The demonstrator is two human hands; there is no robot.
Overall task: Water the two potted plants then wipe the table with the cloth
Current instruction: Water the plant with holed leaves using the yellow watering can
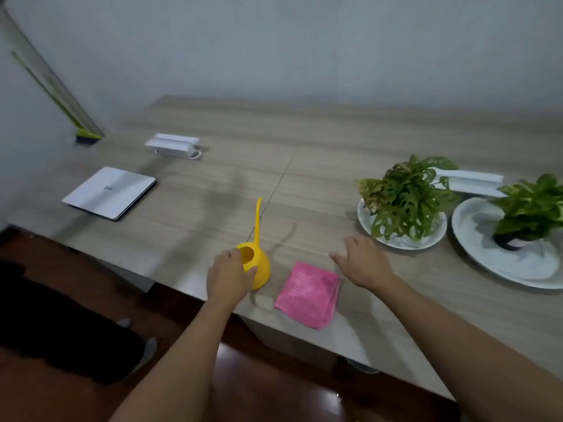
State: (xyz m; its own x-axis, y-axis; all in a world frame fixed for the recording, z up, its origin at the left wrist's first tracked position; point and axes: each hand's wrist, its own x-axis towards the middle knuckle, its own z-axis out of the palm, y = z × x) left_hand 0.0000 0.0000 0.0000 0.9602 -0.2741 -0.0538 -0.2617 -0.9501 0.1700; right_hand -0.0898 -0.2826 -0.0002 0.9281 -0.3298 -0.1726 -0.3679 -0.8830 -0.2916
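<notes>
The small yellow plastic watering can with a round body and a long thin upright spout [257, 263] stands near the front edge of the pale wood-grain table [304, 153], and the left hand [228, 277] wraps its near side, thumb curled against the body and fingers at the rim of the filling hole; whether the grip is firm yet I cannot tell. Held so near the edge, the can could tip off toward the dark floor if the fingers slip, and water could slop from the open hole if it is swung fast. Just beside it on the right lies the folded pink microfibre cloth [307, 295], one corner hanging past the table edge, so a brush of the forearm could drag it down. The right hand [364, 263] hovers spread and empty above the table beyond the cloth. Further right, the hole-leaved green plant on a white plate [406, 199] and the second leafy plant on a larger white plate [531, 208] stand close together; dense leaves hide the soil, so the spout may pour onto the plate instead. A closed silver laptop [109, 193] lies well apart on the left.
</notes>
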